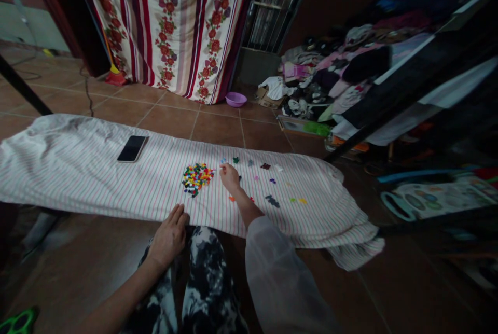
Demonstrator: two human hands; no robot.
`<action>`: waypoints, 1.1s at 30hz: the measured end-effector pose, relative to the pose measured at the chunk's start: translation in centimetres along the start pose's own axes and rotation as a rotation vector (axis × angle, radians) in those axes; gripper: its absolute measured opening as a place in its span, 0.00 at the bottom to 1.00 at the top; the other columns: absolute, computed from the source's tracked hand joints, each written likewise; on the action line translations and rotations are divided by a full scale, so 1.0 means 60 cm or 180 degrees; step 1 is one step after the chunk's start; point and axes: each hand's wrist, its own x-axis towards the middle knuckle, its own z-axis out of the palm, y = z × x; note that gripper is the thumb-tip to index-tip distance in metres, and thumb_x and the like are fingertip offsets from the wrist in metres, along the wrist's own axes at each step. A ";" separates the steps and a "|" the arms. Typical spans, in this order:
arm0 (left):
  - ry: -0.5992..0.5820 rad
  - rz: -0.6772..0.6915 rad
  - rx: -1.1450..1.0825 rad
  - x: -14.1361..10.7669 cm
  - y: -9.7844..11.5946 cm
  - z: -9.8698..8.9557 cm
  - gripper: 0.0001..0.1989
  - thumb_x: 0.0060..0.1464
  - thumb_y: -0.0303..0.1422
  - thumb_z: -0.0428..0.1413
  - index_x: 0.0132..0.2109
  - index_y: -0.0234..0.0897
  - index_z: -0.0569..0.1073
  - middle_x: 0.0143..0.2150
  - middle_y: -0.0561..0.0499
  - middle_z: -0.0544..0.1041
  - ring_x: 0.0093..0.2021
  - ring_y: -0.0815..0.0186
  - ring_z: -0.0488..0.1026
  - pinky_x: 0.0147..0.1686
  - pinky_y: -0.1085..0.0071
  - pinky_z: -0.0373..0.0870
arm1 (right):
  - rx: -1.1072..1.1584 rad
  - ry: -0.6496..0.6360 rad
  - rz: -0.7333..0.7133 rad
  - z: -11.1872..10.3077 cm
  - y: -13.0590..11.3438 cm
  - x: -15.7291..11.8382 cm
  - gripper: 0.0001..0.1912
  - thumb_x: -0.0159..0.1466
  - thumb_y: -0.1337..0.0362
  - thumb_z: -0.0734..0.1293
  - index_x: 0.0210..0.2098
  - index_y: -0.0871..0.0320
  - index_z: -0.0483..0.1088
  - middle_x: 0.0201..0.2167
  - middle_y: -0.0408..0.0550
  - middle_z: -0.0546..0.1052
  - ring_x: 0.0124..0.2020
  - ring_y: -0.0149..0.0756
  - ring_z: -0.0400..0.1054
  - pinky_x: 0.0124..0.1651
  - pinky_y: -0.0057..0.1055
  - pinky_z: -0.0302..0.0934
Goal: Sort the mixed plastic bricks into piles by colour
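Observation:
A mixed heap of small multicoloured beads [196, 177] lies on the striped cloth. My right hand [230, 177] is just right of the heap, thumb and fingertips pinched beside a few light blue pieces [223, 160]; whatever is between the fingertips is too small to make out. Small groups sorted by colour spread to the right: green pieces [236, 159], dark brown pieces [265, 166], purple pieces [273, 181], dark grey pieces [273, 200] and yellow pieces [302, 200]. Others are partly hidden behind my right forearm. At the cloth's near edge, my left hand [171, 233] rests with fingers stretched out, holding nothing.
A phone [133, 148] lies on the cloth [89, 168] at the left. Beyond the table are a flowered curtain [167, 28], a purple basin [236, 99], a broom [115, 75] and a heap of clothes [330, 72]. Dark diagonal bars stand at both sides.

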 end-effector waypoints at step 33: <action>0.0254 0.0199 0.0151 0.009 0.000 -0.012 0.14 0.57 0.25 0.48 0.49 0.36 0.72 0.57 0.41 0.72 0.61 0.57 0.66 0.54 0.62 0.72 | -0.0932 0.0629 0.1275 -0.252 0.319 0.059 0.23 0.57 0.74 0.59 0.48 0.63 0.76 0.39 0.55 0.78 0.41 0.40 0.70 0.49 0.33 0.61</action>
